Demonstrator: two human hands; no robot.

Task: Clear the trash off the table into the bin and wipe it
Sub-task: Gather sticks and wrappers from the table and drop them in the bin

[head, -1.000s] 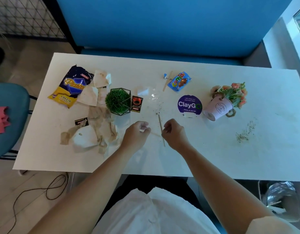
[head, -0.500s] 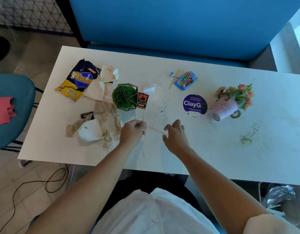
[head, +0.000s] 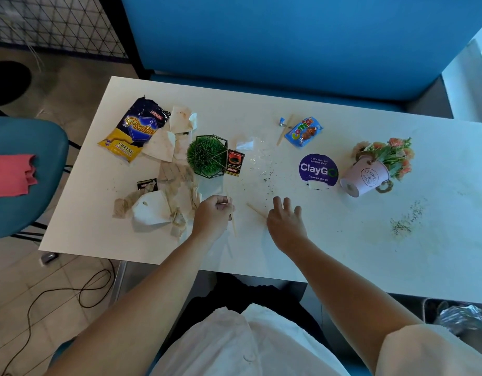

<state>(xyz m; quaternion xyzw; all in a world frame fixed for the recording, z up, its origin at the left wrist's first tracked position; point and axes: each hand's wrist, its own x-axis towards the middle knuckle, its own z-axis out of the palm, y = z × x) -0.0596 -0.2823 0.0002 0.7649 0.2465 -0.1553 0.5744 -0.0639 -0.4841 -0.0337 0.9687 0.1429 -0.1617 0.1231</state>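
Note:
My left hand (head: pixel 214 215) grips a thin wooden stick (head: pixel 232 219) that points down toward the table's near edge. My right hand (head: pixel 286 221) hovers with spread fingers over a second wooden stick (head: pixel 254 210) lying on the white table (head: pixel 329 240). Crumpled stained tissues (head: pixel 164 207) lie left of my left hand. A Piattos chip bag (head: pixel 132 131) lies at the far left. A blue candy wrapper (head: pixel 303 131) and another stick (head: pixel 284 130) lie at the back. Small dark sachets (head: pixel 235 162) and crumbs (head: pixel 402 222) dot the table.
A green spiky plant in a wire frame (head: pixel 207 154), a purple ClayGo sign (head: pixel 318 169) and a tipped pink flower pot (head: pixel 370 173) stand on the table. A bin with a plastic liner (head: pixel 462 317) sits at lower right. A red cloth (head: pixel 12 175) lies on the teal chair (head: pixel 25 213).
The stick my right hand pinched a second ago is now in my left hand. My right hand has opened and moved over the other stick on the table.

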